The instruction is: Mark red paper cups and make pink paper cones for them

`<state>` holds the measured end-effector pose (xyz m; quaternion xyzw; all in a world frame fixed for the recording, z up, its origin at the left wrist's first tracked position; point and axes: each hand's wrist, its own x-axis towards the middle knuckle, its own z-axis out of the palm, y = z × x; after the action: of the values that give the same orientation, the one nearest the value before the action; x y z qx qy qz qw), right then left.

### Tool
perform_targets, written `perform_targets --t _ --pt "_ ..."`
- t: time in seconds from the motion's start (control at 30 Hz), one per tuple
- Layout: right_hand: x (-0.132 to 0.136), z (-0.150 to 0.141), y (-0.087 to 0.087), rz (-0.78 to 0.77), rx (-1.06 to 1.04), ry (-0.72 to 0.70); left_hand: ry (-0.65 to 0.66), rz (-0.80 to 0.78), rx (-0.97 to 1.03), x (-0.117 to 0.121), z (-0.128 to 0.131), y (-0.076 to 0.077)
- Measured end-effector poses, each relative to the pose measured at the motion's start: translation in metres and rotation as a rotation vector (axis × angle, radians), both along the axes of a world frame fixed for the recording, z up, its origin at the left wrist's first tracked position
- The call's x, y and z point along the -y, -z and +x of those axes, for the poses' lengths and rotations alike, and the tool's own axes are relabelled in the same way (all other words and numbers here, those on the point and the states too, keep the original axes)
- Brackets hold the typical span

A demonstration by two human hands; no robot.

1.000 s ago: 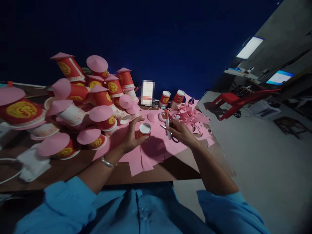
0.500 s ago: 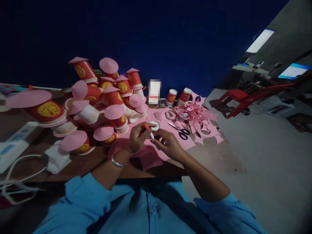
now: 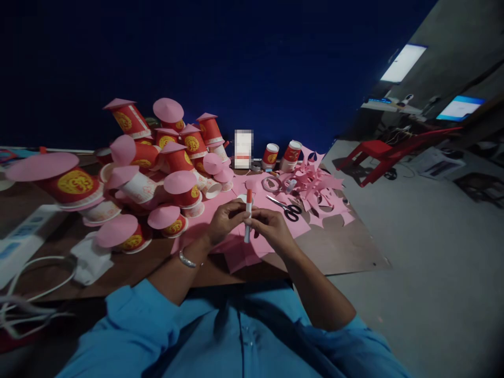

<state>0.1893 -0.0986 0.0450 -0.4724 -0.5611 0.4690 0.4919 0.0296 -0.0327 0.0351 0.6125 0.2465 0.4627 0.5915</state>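
Upright between my hands is a marker pen (image 3: pixel 248 231) with a white barrel and an orange-red cap end at the top. Fingers of my left hand (image 3: pixel 227 221) pinch it from one side. My right hand (image 3: pixel 271 227) closes on it from the other, thumb against the barrel. Beneath them spread pink paper sheets (image 3: pixel 240 257). A white round thing (image 3: pixel 244 198) is partly hidden behind the pen and fingers. Black-handled scissors (image 3: pixel 289 209) lie half open to the right of my right hand, with a roll of clear tape (image 3: pixel 271 184) beyond.
Red and white paper cups with pink cone tops (image 3: pixel 183 189) crowd the left. Two red cups (image 3: pixel 292 155) stand at the back, near pink paper scraps (image 3: pixel 321 191). A power strip (image 3: pixel 29 236) and white cable (image 3: pixel 35 262) lie left. A red chair (image 3: pixel 372 152) stands beyond the table's right edge.
The marker pen has turned from slanted to upright, cap end up. My right fingers have closed onto it beside the left ones. The whole view has shifted slightly.
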Motion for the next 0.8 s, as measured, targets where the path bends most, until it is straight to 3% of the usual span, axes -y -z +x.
perform_targets --t 0.17,0.23,0.37,0.43,0.6,0.67,0.77,0.8 --pt "0.003 0.012 -0.013 0.181 0.346 0.174 -0.004 -0.033 -0.016 0.000 0.001 0.002" --pt "0.004 0.015 -0.021 0.264 0.390 0.242 0.014 0.038 -0.089 0.000 0.001 0.003" --pt "0.003 0.017 -0.034 0.309 0.417 0.182 0.124 0.228 -0.276 0.002 0.001 0.005" --pt "0.001 0.026 -0.040 0.331 0.392 0.242 0.165 0.247 -0.321 0.002 0.001 0.005" --pt "-0.017 0.085 -0.048 0.453 0.028 0.682 0.359 0.316 -0.401 0.003 0.003 0.004" --pt "-0.029 0.105 -0.039 0.362 0.202 0.635 0.319 0.176 -0.300 0.003 0.004 0.004" --pt "-0.048 0.117 -0.014 0.070 0.763 0.456 0.222 -0.028 -0.167 0.002 0.003 0.006" --pt "-0.053 0.118 -0.005 0.032 0.831 0.431 0.208 -0.052 -0.146 0.002 0.002 0.006"
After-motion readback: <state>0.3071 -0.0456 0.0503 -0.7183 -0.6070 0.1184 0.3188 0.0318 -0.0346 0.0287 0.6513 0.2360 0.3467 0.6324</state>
